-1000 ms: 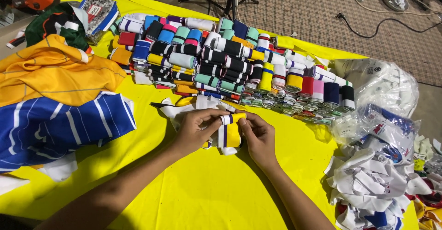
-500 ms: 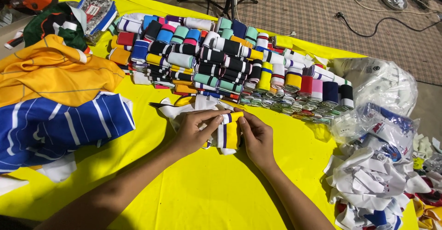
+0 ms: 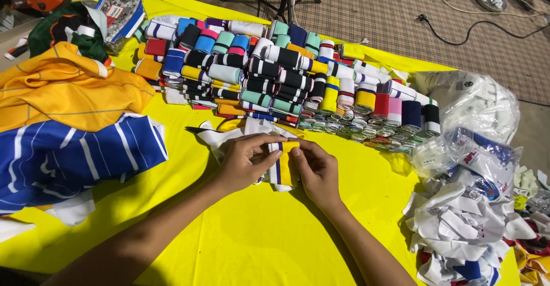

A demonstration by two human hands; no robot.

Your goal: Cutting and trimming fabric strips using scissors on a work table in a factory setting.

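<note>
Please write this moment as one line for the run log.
left hand: holds striped knit band | right hand: holds same band | behind: rows of folded bands | surface: yellow cloth

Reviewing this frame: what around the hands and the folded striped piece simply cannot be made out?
- Head view: the middle of the yellow striped band lies under the fingers of the left hand and right hand.
- Head view: the white cloth beneath is partly covered by both hands.
- Head view: contents of the clear plastic bags are blurred by glare.
- Head view: the blue striped garment is cut off by the left edge.
</note>
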